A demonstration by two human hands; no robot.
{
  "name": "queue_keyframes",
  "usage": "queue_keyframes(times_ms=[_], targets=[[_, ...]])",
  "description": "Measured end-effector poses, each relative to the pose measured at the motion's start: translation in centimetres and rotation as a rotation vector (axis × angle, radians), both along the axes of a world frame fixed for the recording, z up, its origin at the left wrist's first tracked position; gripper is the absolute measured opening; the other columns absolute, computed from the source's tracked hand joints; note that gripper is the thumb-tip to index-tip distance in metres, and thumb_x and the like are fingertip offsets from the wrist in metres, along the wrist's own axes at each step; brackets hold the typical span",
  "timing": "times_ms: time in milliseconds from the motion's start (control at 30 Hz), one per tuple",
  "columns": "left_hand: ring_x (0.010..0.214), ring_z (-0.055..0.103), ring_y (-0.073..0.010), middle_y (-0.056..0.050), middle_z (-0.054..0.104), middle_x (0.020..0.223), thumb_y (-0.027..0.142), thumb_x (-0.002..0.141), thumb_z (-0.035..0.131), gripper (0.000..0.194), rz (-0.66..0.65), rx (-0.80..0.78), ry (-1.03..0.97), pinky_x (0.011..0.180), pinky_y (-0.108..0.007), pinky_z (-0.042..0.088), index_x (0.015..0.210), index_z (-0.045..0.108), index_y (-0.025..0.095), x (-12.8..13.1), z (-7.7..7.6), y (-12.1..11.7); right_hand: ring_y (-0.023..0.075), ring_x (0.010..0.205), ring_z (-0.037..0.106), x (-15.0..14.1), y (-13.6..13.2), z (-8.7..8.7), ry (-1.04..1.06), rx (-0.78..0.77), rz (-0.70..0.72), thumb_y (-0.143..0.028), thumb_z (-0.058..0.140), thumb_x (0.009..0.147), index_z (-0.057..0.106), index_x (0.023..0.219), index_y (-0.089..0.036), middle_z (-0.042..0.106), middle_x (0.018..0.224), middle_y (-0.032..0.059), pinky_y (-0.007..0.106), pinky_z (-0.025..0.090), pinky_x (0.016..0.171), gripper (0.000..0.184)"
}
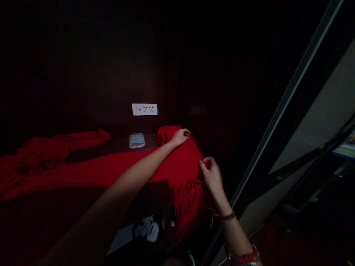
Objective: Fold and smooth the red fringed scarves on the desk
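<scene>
A red fringed scarf (pixel 183 162) lies along a dark wooden surface, its right end hanging over the front edge with the tassels down. My left hand (pixel 181 137) reaches across it to the far right part, fingers curled and pinching the cloth near a folded section. Closer to me, my right hand (pixel 213 173) has thumb and fingertips pinched on the scarf's right edge, just above the fringe. Bracelets circle my right wrist. To the left, the rest of the red cloth (pixel 55 155) is bunched and wrinkled.
Behind the scarf lies a phone-like object (pixel 137 141) with a blurred screen, below a white wall socket (pixel 144 109). An open space underneath holds a white earbud case (pixel 153 232) and crumpled tissue (pixel 143 226). A metal-edged frame (pixel 288 92) slants along the right.
</scene>
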State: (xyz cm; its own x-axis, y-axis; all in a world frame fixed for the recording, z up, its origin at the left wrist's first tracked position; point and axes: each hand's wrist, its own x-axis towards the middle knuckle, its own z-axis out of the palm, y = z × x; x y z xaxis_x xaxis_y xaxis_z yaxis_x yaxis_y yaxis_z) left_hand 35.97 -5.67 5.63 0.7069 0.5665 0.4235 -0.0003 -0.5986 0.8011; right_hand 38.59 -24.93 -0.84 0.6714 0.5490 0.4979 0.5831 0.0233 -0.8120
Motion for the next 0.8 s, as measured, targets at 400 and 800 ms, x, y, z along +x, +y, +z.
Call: queue_keyframes(times_ms=[400, 800], targets=[[0.103, 0.039, -0.0222, -0.007, 0.042, 0.111, 0.04, 0.075, 0.045, 0.04, 0.12, 0.825, 0.482, 0.087, -0.037, 0.029, 0.111, 0.044, 0.022, -19.0, -4.1, -3.6, 0.0137, 0.066, 0.052, 0.0, -0.7, 0.9, -0.184, -0.17, -0.028, -0.015, 0.037, 0.067, 0.051, 0.083, -0.015, 0.057, 0.077, 0.005, 0.024, 0.038, 0.06, 0.021], [0.085, 0.054, -0.0201, -0.008, 0.055, 0.097, 0.012, 0.073, 0.035, 0.034, 0.216, 0.888, 0.97, 0.07, -0.03, 0.043, 0.098, 0.055, 0.023, -32.3, -4.4, 0.1, 0.0151, 0.068, 0.055, 0.1, -0.7, 2.6, -0.323, -0.339, -0.154, -0.002, 0.036, 0.062, 0.06, 0.079, -0.011, 0.062, 0.076, 0.0087, 0.023, 0.038, 0.062, 0.03]])
